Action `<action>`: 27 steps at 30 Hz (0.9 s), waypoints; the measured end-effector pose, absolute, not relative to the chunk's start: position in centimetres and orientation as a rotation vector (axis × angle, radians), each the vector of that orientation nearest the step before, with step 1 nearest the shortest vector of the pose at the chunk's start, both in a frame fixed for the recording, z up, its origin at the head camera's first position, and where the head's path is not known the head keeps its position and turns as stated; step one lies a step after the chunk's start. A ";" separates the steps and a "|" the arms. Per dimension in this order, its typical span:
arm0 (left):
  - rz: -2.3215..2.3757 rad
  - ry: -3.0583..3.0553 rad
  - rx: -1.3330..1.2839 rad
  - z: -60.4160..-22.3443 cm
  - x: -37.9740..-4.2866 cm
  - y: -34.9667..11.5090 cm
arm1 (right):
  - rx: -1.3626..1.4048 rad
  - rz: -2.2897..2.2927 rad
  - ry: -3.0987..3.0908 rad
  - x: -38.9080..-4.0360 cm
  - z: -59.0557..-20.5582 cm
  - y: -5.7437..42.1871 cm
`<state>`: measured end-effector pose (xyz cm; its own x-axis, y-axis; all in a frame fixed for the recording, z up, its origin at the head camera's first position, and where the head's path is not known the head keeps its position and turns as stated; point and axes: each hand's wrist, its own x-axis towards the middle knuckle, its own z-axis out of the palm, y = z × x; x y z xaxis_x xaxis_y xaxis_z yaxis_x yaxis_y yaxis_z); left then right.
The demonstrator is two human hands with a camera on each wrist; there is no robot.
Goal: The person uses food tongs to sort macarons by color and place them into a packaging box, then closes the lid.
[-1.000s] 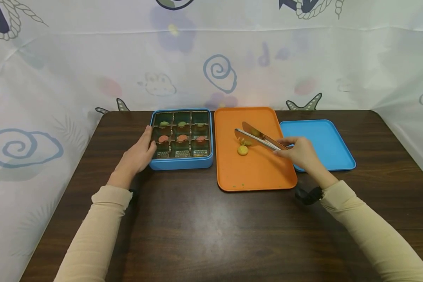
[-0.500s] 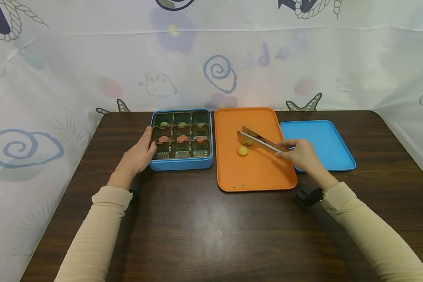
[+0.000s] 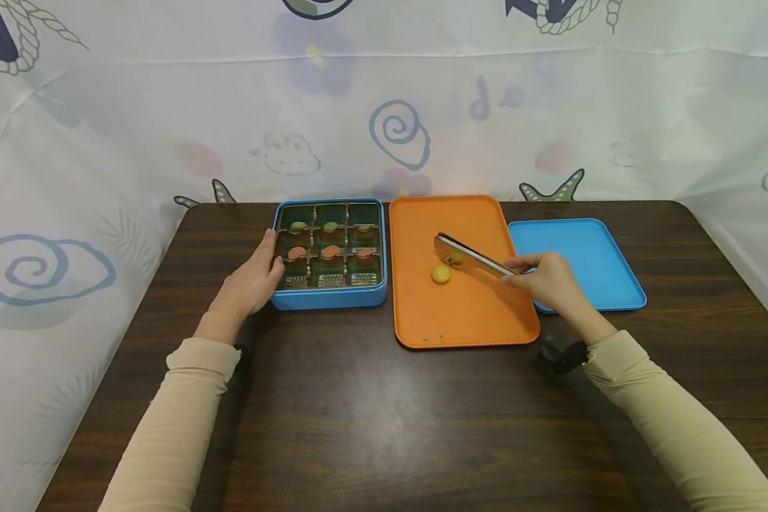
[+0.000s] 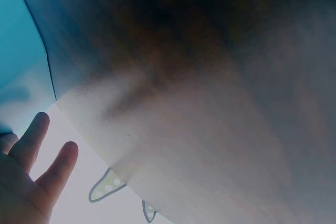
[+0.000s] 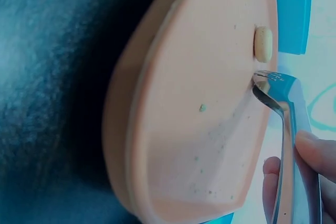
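My right hand [image 3: 544, 281] pinches metal food tongs [image 3: 480, 259] over the orange tray [image 3: 467, 320]. The tongs' arms lie close together, their tips around or over a yellowish piece [image 3: 454, 258]; how firmly they hold it I cannot tell. Just in front, a round yellow slice [image 3: 441, 274] lies on the tray. The right wrist view shows thumb and fingers on the tongs [image 5: 291, 129], with a pale, thick round piece [image 5: 263, 44] beside the tips. My left hand [image 3: 246, 281] rests along the left side of a blue box [image 3: 333, 297], fingers extended.
Inside the box is a clear divided insert [image 3: 331, 242] with green and reddish slices in several compartments. A blue tray [image 3: 589, 256] stands to the right, behind my right hand. Green crumbs [image 5: 202, 107] dot the orange tray. A printed cloth [image 3: 384, 92] hangs behind the table.
The tongs' arms have come together from a spread position, and the tips have shifted slightly right over the yellowish piece. My left hand and the box stay in place.
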<state>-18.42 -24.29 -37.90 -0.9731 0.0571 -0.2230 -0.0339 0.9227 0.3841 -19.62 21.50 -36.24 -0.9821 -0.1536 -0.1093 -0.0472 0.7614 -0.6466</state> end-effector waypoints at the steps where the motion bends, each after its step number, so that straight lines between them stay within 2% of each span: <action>1: 0.577 2.852 0.017 -37.9 -18.4 -24.3 | -0.160 -1.025 2.799 -19.6 -36.2 21.5; 27: 0.577 2.846 0.002 -38.0 -18.5 -24.4 | 0.030 -1.229 2.702 -20.1 -34.3 20.0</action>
